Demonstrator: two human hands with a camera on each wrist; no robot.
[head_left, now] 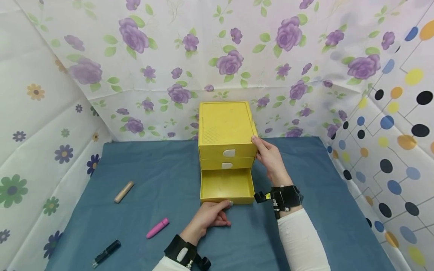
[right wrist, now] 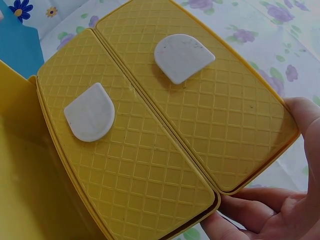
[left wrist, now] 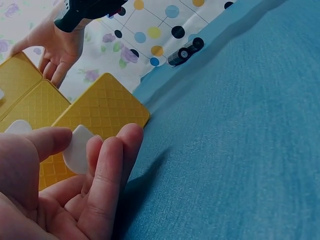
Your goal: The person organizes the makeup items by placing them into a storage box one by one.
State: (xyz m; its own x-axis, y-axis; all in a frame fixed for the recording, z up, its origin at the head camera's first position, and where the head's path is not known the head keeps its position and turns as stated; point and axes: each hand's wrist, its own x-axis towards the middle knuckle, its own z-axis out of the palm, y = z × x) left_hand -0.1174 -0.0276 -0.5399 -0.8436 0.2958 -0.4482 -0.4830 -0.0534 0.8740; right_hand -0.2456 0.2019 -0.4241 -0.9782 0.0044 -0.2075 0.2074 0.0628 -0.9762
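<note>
A yellow drawer unit (head_left: 225, 124) with three drawers stands against the back cloth. Its bottom drawer (head_left: 227, 184) is pulled out, and the visible inside holds nothing. My left hand (head_left: 209, 217) is at the front of that drawer, thumb and fingers pinching its white handle (left wrist: 77, 150). At the unit's upper right corner, my right hand (head_left: 271, 158) grips the side, thumb near the top edge and fingers lower down. The top drawer (right wrist: 200, 100) and the middle drawer (right wrist: 130, 145) are closed, each with a white handle.
Left of the unit, a tan cylinder (head_left: 124, 192), a pink pen-like stick (head_left: 157, 228) and a black pen-like stick (head_left: 106, 253) lie on the blue cloth (head_left: 152, 169). Patterned cloths hang at the back (head_left: 152, 101) and both sides.
</note>
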